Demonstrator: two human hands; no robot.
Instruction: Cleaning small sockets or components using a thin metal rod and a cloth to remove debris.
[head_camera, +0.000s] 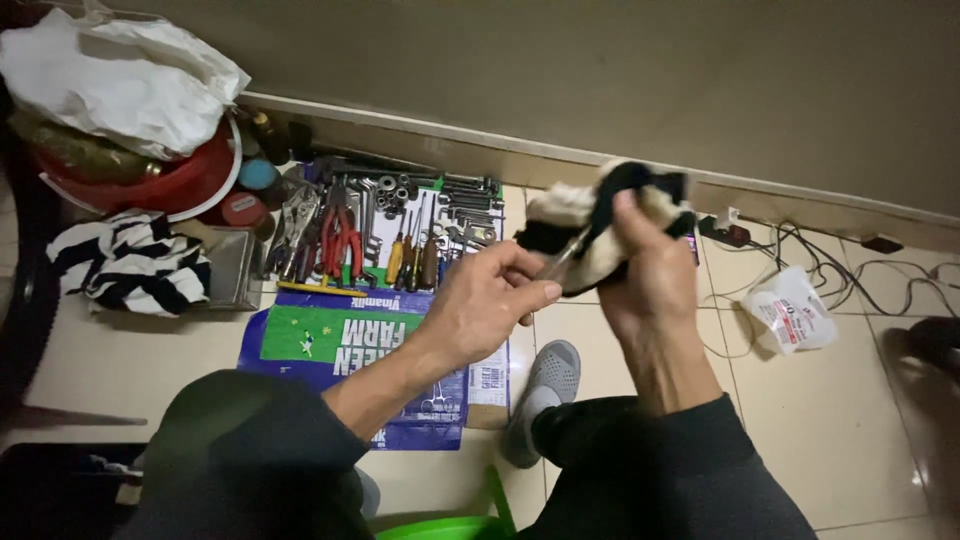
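Note:
My right hand (648, 262) is raised and clutches a black and cream rag (600, 215), bunched around the end of a thin metal tool (560, 260). My left hand (490, 300) pinches the lower part of that tool between thumb and fingers. Both hands hover above the tiled floor, just right of a flattened blue and green cardboard box (340, 350). On the box's far end lie several hand tools: red-handled pliers (342, 240), screwdrivers (412, 255), wrenches and sockets (455, 200).
A red basin (190, 180) with a white plastic bag (120, 85) stands at the far left, a striped cloth (130, 265) beside it. Cables and a white bag (790, 312) lie at the right by the wall. My grey shoe (545, 395) rests on the floor.

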